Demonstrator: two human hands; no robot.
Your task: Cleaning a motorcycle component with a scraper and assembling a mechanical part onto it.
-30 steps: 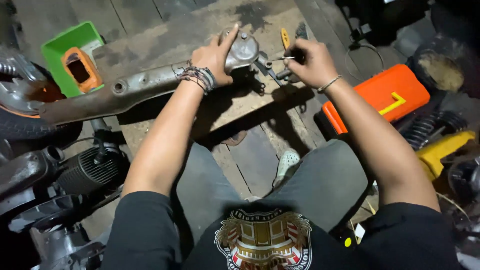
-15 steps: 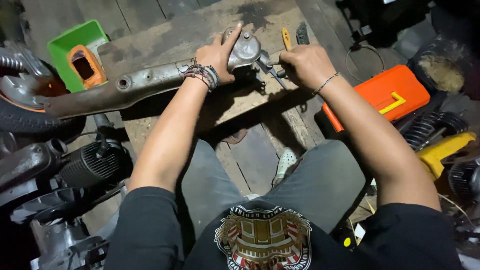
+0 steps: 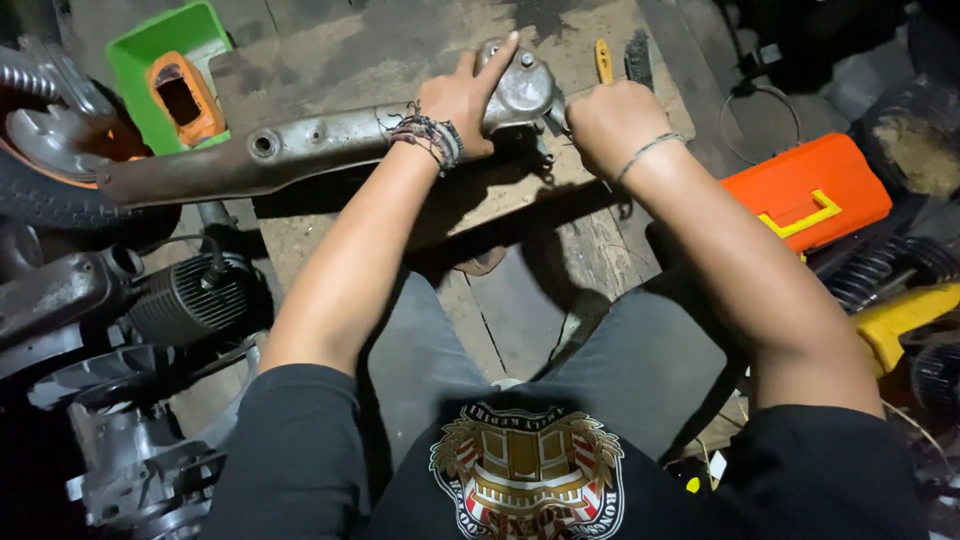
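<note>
Housing point(image 3: 522, 92), a grey metal casting at the end of a long metal arm point(image 3: 300, 150), is laid across the far part of a wooden board point(image 3: 520, 215). Left of the board, a green tray point(image 3: 130, 50) with an orange part point(image 3: 180, 95) is seen, and below it a tyre point(image 3: 50, 205) and an engine point(image 3: 180, 300). The housing is pressed down by the left hand point(image 3: 462, 105), fingers spread flat over it. Just right of it, the right hand point(image 3: 612, 125) is closed in a fist on a tool, mostly hidden. An orange case point(image 3: 810, 195) is set off the board's right edge
</note>
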